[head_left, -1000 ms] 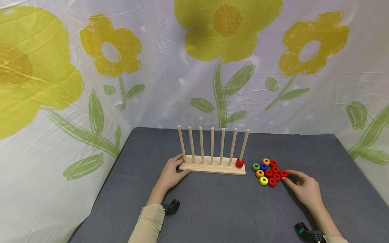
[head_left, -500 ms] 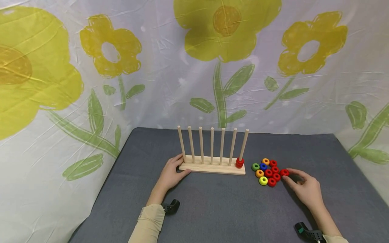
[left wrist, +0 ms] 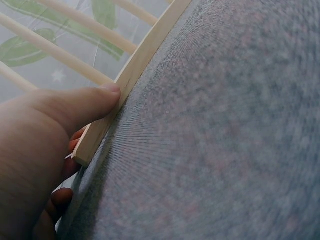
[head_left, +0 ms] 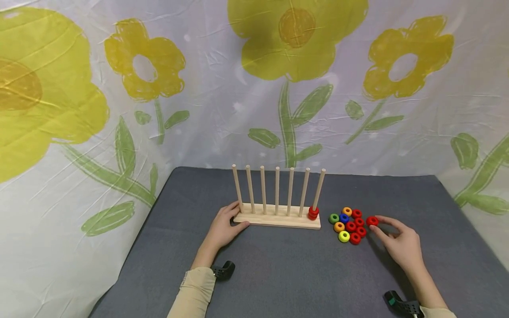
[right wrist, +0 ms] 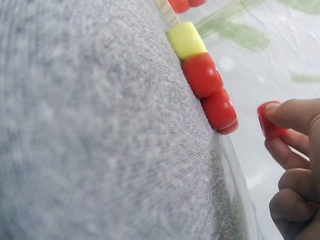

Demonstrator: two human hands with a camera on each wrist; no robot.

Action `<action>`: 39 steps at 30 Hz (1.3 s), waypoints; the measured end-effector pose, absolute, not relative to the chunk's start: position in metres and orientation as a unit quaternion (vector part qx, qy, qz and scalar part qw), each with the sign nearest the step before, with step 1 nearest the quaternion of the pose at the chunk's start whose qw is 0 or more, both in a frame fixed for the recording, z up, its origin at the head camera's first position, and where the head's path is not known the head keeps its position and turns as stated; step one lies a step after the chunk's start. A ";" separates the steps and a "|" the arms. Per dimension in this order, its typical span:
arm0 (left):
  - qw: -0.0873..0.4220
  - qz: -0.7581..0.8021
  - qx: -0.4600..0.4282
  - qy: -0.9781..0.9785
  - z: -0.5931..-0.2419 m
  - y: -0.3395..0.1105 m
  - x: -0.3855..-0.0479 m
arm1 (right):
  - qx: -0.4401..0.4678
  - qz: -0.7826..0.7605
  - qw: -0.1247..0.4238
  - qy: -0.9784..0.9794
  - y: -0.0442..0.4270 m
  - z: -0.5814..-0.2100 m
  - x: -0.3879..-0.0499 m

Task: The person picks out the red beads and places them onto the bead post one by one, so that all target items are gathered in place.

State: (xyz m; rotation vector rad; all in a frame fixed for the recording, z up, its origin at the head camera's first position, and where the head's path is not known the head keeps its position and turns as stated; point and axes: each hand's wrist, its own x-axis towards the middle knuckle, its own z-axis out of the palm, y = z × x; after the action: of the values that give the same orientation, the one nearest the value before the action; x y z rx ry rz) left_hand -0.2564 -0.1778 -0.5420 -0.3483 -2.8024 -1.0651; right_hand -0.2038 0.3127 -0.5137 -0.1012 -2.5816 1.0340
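Observation:
A wooden peg stand (head_left: 276, 217) with several upright pegs stands on the table, and its rightmost peg carries red beads (head_left: 313, 213) at the bottom. My left hand (head_left: 222, 228) grips the left end of the stand. In the left wrist view the thumb (left wrist: 102, 97) lies on the front edge of the base, with fingers round the far side. Between thumb and fingers my right hand (head_left: 400, 243) pinches a red bead (head_left: 372, 221). In the right wrist view this red bead (right wrist: 270, 120) is off the table, apart from the others.
Several loose beads lie in a cluster right of the stand: red beads (head_left: 355, 238), a yellow bead (head_left: 343, 236), a green bead (head_left: 333, 218), a blue bead (head_left: 343, 218) and orange beads (head_left: 339, 227). A dark cloth covers the table (head_left: 278, 274). Behind hangs a flowered curtain (head_left: 214, 88).
My right hand has lifted the red bead off the table and slightly away from the cluster. My left hand has stayed on the stand.

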 end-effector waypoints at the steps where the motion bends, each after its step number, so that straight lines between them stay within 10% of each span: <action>1: 0.061 -0.353 -0.115 -0.927 -0.542 -0.178 -0.256 | -0.035 0.366 0.179 -0.912 0.312 -0.513 -0.204; 39: 0.063 -0.351 -0.114 -0.927 -0.544 -0.179 -0.257 | 0.010 0.384 0.187 -0.904 0.295 -0.499 -0.208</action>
State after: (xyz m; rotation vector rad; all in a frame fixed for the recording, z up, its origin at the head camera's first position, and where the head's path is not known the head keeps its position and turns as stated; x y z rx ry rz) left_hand -0.2568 -0.1786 -0.5440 -0.3451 -2.8019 -1.0611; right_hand -0.2082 0.2949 -0.4989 0.0290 -2.5442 1.0813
